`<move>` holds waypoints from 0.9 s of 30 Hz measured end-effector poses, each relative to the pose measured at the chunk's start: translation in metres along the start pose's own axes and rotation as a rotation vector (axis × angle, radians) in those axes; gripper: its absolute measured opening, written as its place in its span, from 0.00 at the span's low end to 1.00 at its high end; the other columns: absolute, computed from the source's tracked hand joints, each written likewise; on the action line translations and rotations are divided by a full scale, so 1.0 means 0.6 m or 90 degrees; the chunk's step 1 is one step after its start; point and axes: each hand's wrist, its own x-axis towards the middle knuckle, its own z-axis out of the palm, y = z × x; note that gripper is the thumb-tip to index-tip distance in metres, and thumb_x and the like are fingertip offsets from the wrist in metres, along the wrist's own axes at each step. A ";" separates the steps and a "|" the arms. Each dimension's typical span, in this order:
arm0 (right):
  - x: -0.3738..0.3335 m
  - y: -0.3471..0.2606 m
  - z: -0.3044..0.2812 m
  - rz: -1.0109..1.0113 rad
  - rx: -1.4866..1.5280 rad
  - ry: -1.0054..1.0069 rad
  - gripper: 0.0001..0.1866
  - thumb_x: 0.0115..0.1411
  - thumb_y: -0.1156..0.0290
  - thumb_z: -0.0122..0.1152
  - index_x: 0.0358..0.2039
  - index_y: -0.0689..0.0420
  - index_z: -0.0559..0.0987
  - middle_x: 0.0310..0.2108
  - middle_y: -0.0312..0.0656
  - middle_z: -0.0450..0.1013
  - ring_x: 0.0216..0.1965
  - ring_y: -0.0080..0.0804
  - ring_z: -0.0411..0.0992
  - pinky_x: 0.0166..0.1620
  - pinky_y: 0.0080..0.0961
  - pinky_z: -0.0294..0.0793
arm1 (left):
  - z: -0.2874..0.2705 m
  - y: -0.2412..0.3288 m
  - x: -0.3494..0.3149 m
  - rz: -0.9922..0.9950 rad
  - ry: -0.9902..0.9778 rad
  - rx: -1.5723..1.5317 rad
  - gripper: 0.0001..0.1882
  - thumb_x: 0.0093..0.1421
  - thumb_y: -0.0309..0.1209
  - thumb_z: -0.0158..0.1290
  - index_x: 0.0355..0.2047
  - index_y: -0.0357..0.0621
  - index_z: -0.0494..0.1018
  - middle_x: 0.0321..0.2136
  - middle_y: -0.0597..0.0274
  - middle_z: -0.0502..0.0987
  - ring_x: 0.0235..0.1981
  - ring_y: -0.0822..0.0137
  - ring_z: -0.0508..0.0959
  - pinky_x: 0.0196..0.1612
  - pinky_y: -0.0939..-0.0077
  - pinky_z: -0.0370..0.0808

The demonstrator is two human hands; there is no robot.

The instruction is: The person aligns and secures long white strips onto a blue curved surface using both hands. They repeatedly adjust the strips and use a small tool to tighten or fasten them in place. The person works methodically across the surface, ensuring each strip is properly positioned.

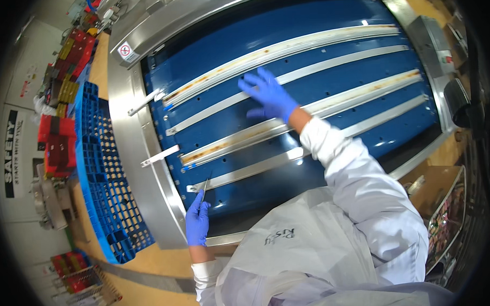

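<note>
My left hand (197,222), in a blue glove, is at the near left corner of a blue machine bed (240,177). Its fingers close around a thin pointed metal tool (205,190), whose exact kind I cannot make out. The tool's tip points up beside the left end of the nearest flat metal strip (245,170). My right hand (272,95), also gloved in blue, is over the middle of the bed with its fingers spread and nothing in it. Below its fingers run a second flat strip (323,67) and a rust-stained white sealing bar (239,136).
Another rust-stained bar (279,51) crosses the far part of the bed. A steel frame (143,183) surrounds it, with two short metal arms reaching out at the left. Beyond stands a blue plastic pallet (86,174), with red crates (58,146) behind. A dark handle-like part (458,99) is at right.
</note>
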 end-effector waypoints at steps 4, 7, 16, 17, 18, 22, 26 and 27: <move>-0.208 -0.039 -0.051 0.031 0.008 -0.091 0.34 0.49 0.46 0.70 0.57 0.38 0.76 0.64 0.43 0.60 0.66 0.63 0.52 0.67 0.52 0.57 | 0.061 0.015 -0.003 0.043 -0.067 -0.036 0.22 0.68 0.23 0.46 0.63 0.47 0.68 0.34 0.60 0.79 0.36 0.75 0.73 0.46 0.81 0.70; -0.266 -0.016 -0.102 0.039 -0.007 -0.091 0.26 0.53 0.50 0.68 0.52 0.41 0.79 0.62 0.42 0.63 0.65 0.61 0.55 0.65 0.50 0.59 | 0.096 0.053 0.013 0.067 -0.093 -0.041 0.22 0.69 0.25 0.46 0.62 0.48 0.69 0.37 0.58 0.80 0.38 0.74 0.74 0.48 0.81 0.69; -0.300 0.105 -0.192 0.015 -0.001 -0.120 0.25 0.55 0.51 0.66 0.52 0.44 0.79 0.57 0.39 0.69 0.64 0.52 0.59 0.66 0.45 0.58 | 0.212 0.144 -0.008 0.134 -0.082 -0.107 0.24 0.69 0.23 0.43 0.64 0.54 0.68 0.39 0.62 0.79 0.33 0.76 0.71 0.42 0.83 0.69; -0.295 0.126 -0.196 0.004 -0.009 -0.135 0.25 0.55 0.51 0.66 0.52 0.44 0.79 0.57 0.39 0.70 0.64 0.51 0.59 0.66 0.45 0.58 | 0.231 0.150 -0.011 0.135 -0.072 -0.110 0.24 0.69 0.22 0.42 0.64 0.54 0.67 0.40 0.63 0.78 0.33 0.77 0.70 0.41 0.84 0.69; -0.291 0.139 -0.194 -0.006 -0.009 -0.152 0.25 0.55 0.51 0.65 0.52 0.44 0.79 0.57 0.39 0.70 0.64 0.51 0.59 0.66 0.44 0.58 | 0.247 0.158 -0.016 0.112 -0.068 -0.127 0.25 0.69 0.22 0.41 0.65 0.54 0.66 0.40 0.63 0.78 0.32 0.77 0.69 0.41 0.84 0.69; -0.241 0.207 -0.180 -0.065 0.001 -0.160 0.27 0.54 0.51 0.66 0.54 0.46 0.78 0.57 0.38 0.68 0.64 0.51 0.60 0.65 0.43 0.59 | 0.312 0.197 -0.039 0.075 -0.051 -0.170 0.25 0.70 0.23 0.40 0.67 0.52 0.63 0.42 0.63 0.77 0.32 0.78 0.66 0.39 0.85 0.68; -0.132 0.233 -0.142 -0.157 0.032 -0.071 0.30 0.54 0.53 0.67 0.57 0.44 0.75 0.58 0.38 0.67 0.64 0.48 0.60 0.66 0.44 0.59 | 0.323 0.218 -0.038 0.053 -0.020 -0.181 0.25 0.71 0.24 0.39 0.67 0.50 0.61 0.42 0.63 0.76 0.32 0.77 0.67 0.40 0.84 0.69; -0.096 0.235 -0.126 -0.154 0.020 -0.086 0.31 0.54 0.54 0.68 0.59 0.44 0.73 0.59 0.39 0.67 0.64 0.49 0.60 0.66 0.45 0.58 | 0.318 0.215 -0.030 0.053 -0.013 -0.173 0.25 0.71 0.25 0.39 0.67 0.49 0.61 0.42 0.64 0.76 0.33 0.77 0.68 0.41 0.83 0.70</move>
